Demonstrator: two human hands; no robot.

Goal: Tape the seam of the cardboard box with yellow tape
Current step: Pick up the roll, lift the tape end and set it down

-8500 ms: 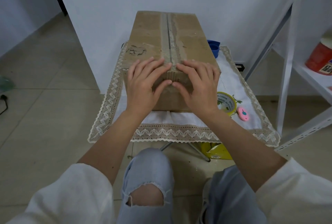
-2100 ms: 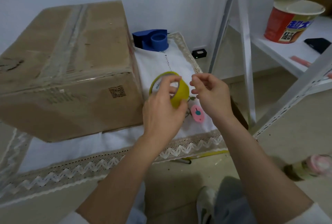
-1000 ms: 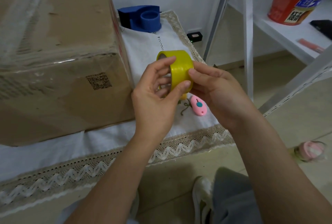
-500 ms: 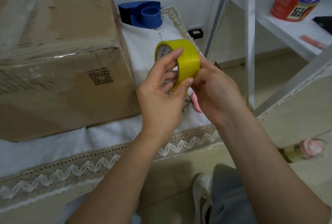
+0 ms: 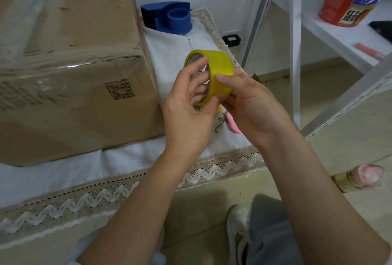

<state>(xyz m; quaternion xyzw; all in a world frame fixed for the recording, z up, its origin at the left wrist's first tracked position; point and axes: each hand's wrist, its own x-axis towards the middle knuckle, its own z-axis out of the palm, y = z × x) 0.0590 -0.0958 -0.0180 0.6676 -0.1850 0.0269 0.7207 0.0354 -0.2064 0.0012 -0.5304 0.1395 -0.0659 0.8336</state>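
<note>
At the frame's centre, the left hand point(image 5: 186, 112) is gripping the round yellow tape roll point(image 5: 214, 73), fingers through its core. The right hand point(image 5: 252, 105) is pinching its outer band. The brown cardboard box point(image 5: 70, 63) is filling the upper left.

Soft, dim, even indoor light fills the scene, with no hard shadows; only a faint shade lies under the cardboard box point(image 5: 70, 69) along its lower edge on the white lace-edged cloth point(image 5: 131, 162). A thin streak of glare runs along the clear film on the box's upper front edge. Away from the box toward the frame edges, the white shelf frame point(image 5: 294, 44) bows with wide-angle distortion, and the pink-capped bottle point(image 5: 360, 176) looks smeared.
</note>
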